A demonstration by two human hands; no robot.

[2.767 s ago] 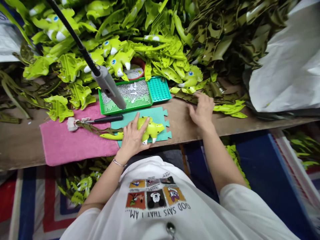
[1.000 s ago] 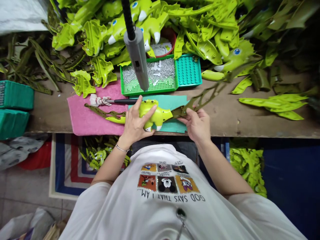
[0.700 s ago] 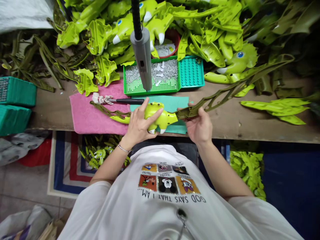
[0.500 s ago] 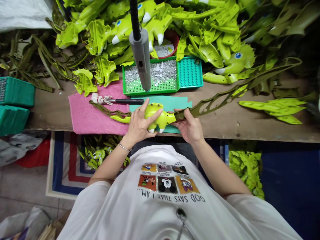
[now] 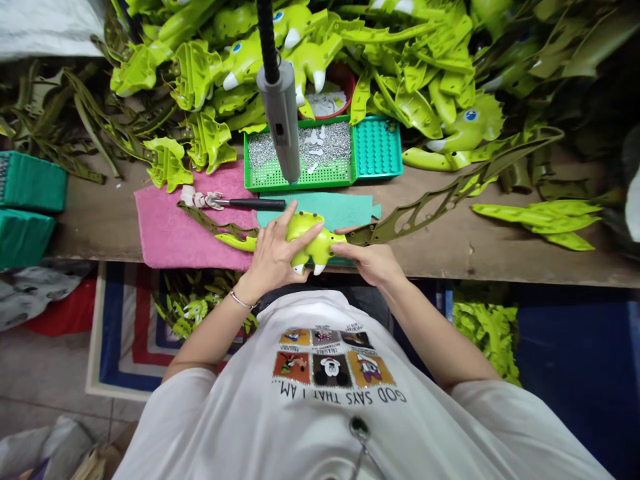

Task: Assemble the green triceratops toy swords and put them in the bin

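Note:
My left hand (image 5: 274,252) is wrapped over a bright green plastic toy dinosaur body (image 5: 315,250) with white feet, its thumb and forefinger spread across the top. A slim green part (image 5: 235,243) and a dark olive strip extend out to the left of that hand. At the body's right end, my right hand (image 5: 377,265) pinches the joint with its thumb on top; its other fingers are mostly hidden. From this joint a long olive openwork piece (image 5: 395,228) reaches to the right. Beneath the body lies a teal mat (image 5: 345,208).
A grey power screwdriver (image 5: 281,120) hangs above the work. Behind it stand a green tray (image 5: 300,181) of screws and a teal ribbed tray (image 5: 377,148). A black-handled hammer (image 5: 257,204) with a wrapped head lies on a pink cloth (image 5: 165,233). Green parts (image 5: 425,53) are heaped at the back.
My right hand has shifted left from the olive piece onto the green body's end, thumb now over the joint. The olive piece's far end has moved left. My left hand keeps its hold.

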